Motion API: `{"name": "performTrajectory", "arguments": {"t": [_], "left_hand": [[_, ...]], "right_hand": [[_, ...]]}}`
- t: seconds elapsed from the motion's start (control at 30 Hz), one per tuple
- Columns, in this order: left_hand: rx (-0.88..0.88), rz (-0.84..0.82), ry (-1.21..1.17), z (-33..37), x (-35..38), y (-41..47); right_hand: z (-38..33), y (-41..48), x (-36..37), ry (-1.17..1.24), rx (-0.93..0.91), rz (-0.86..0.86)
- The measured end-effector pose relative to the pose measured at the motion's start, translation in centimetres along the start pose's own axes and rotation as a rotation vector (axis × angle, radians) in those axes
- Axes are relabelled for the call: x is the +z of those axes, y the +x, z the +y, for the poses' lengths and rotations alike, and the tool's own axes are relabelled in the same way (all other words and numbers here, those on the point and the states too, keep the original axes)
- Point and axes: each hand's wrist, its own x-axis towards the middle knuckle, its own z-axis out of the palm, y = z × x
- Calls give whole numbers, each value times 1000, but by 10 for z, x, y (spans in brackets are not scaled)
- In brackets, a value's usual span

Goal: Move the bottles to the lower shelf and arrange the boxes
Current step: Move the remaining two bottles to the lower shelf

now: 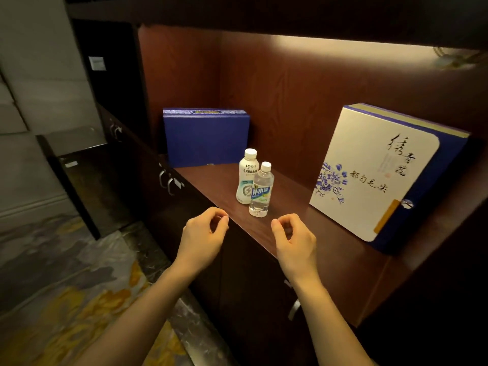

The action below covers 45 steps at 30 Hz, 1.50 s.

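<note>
Head view: both bottles stand upright and touching on the shelf (290,233), clear bottle (261,190) in front of white bottle (247,175), just beyond the fingers. Right hand (293,240) looks marginally nearer than left hand (203,233); both loosely curled, empty. Blue box (206,138) and white box (375,175) stay closed, contents unseen

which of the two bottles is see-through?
The front one, the clear bottle with the blue label, nearest the hands. The white bottle behind it is opaque.
</note>
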Motion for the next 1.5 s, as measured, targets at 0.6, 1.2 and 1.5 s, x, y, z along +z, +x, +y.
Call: {"name": "performTrajectory", "arguments": {"t": [0.6,1.2,1.5], "left_hand": [[-352,-103,-177,-63,91,157],[-175,-515,-462,-125,145,257],[-91,-464,-465,-138,152,257]], "right_hand": [[80,137,79,97,326,-92],[100,179,134,141,374,-57],[96,167,129,94,398,84]]}}
